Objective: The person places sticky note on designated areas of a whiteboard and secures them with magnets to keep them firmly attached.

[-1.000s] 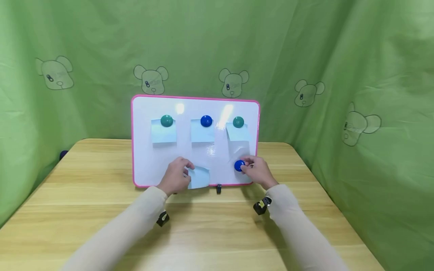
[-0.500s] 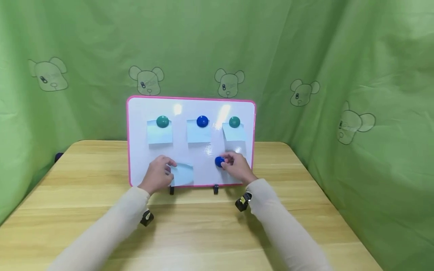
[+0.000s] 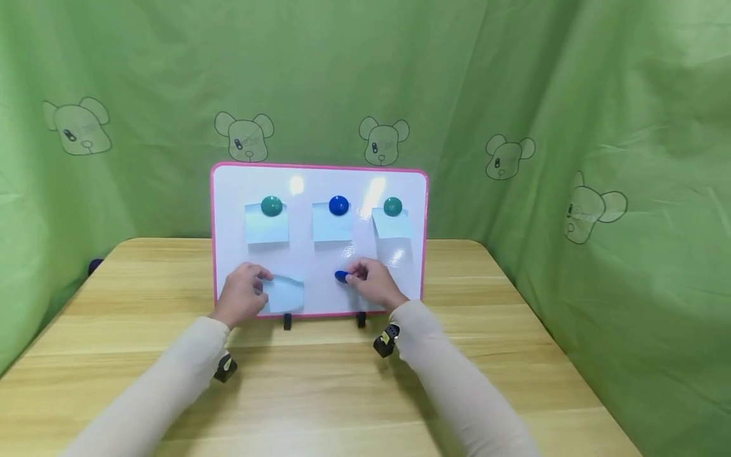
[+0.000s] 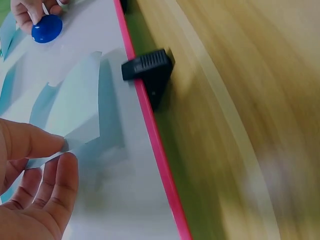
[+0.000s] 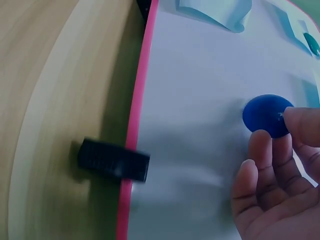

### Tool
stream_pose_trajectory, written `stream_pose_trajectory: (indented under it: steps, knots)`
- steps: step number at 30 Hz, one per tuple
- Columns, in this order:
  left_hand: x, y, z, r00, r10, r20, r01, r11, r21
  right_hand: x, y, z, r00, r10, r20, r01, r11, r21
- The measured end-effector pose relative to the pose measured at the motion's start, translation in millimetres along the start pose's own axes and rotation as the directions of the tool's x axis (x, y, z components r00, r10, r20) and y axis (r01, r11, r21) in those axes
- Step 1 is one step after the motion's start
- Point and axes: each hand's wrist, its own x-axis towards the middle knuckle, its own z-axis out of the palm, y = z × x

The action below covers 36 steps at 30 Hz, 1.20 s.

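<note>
My left hand (image 3: 240,294) pinches the left edge of a light blue paper note (image 4: 75,102) between thumb and fingers, in front of the lower left of a pink-edged whiteboard (image 3: 320,179). The note's far edge bends up off the board. My right hand (image 3: 374,282) holds a round blue magnet (image 5: 265,115) between thumb and fingertips, close over the board's lower middle and tilted edge-on in the head view. Above the hands, three more blue notes hang in a row, under a green magnet (image 3: 271,205), a blue magnet (image 3: 339,205) and another green magnet (image 3: 393,206).
The board stands on a wooden table (image 3: 320,393), held at its lower edge by a black clip foot (image 3: 288,322) and a second black foot (image 3: 361,319). A green curtain (image 3: 320,57) with bear-head outlines surrounds the table's back and sides.
Both hands have moved left across the board, the left carrying the note and the right carrying the blue magnet. The magnet has turned from face-on to edge-on. The head view has shifted slightly.
</note>
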Motion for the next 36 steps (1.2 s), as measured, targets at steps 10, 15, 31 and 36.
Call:
stream_pose_trajectory:
  steps: [10, 15, 31, 36]
  knots:
    - [1.7, -6.0, -10.6, 0.999, -0.052, 0.002, 0.052, 0.999, 0.005, 3.3, -20.2, 15.8, 0.998, -0.023, 0.051, 0.022, 1.000, 0.002]
    - [2.4, -8.8, -11.5, 0.998, -0.064, -0.003, 0.064, 0.998, 0.007, 4.8, -30.5, 26.5, 0.996, -0.030, 0.081, 0.029, 0.999, 0.018]
    - [0.3, -6.1, -13.7, 0.997, -0.080, 0.009, 0.080, 0.997, 0.021, 8.4, -59.1, 66.9, 0.984, -0.043, 0.170, 0.035, 0.998, 0.047]
    - [-0.2, -7.7, -13.0, 0.997, -0.073, 0.001, 0.073, 0.997, 0.024, 10.2, -62.9, 80.0, 0.987, -0.055, 0.153, 0.049, 0.998, 0.038]
